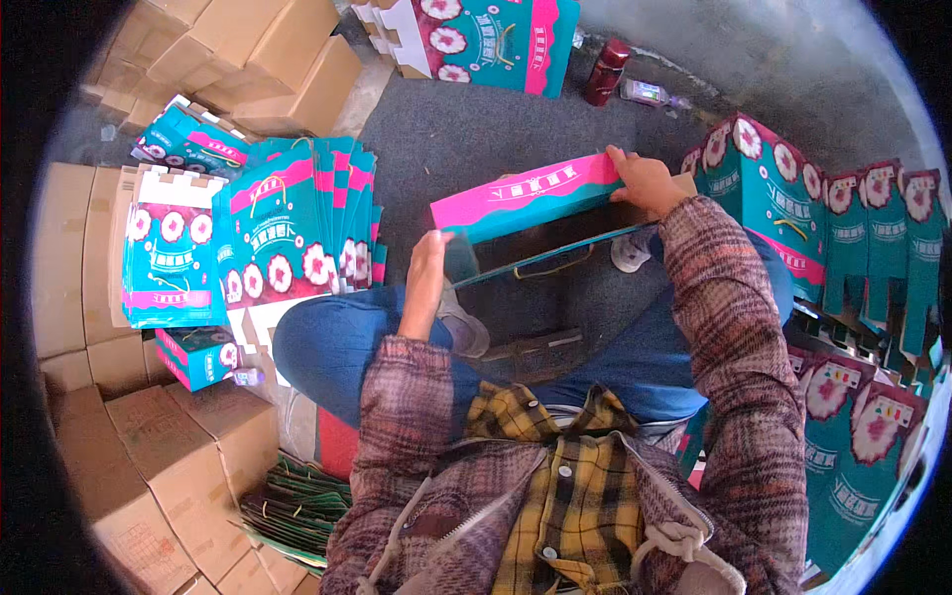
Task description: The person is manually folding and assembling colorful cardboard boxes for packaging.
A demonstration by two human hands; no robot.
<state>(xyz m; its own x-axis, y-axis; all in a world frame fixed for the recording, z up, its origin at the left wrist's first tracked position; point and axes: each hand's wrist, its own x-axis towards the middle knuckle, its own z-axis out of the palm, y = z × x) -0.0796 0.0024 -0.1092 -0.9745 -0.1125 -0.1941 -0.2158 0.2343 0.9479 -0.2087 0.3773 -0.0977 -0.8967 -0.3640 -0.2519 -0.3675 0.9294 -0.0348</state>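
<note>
One pink-and-teal carton (526, 198) is at the centre of the frame, its long axis slanting up from left to right, its dark opening facing the camera. Grey mat (426, 129) stretches from its far edge toward one flat printed sheet (496, 45) at the top; one standing box (783, 198) is near its right end. The right hand (650, 185) curls round that end; the left hand (424, 283), fingers nearly straight, touches the left end, its grip unclear. Two bottles, one dark red (607, 71), one clear (647, 93), are at upper right
</note>
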